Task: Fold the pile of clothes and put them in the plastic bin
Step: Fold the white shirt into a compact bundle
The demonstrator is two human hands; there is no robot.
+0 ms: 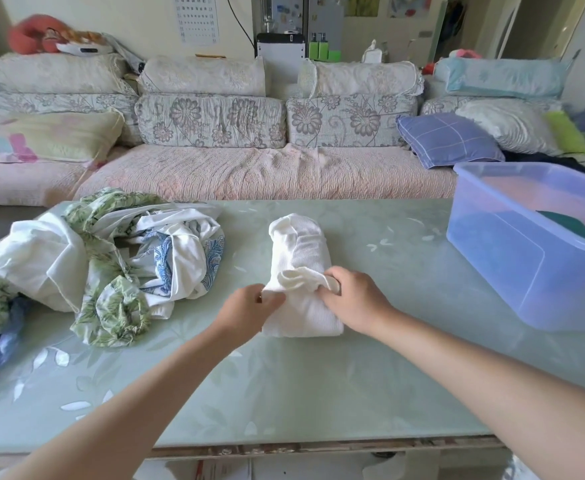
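A white ribbed garment (299, 254), folded into a narrow strip, lies in the middle of the pale green glass table (284, 393). My left hand (249, 311) pinches its near left edge. My right hand (351, 297) grips a bunched fold at the near right side. A loose pile of clothes (93, 261), white, green-leaf and blue-floral, sits at the table's left. The translucent blue plastic bin (512, 258) stands at the right, with something dark green inside it.
A floral sofa (214, 174) with many cushions runs behind the table. A blue checked pillow (446, 140) lies near the bin. The table's front edge is close to me, with papers showing below it.
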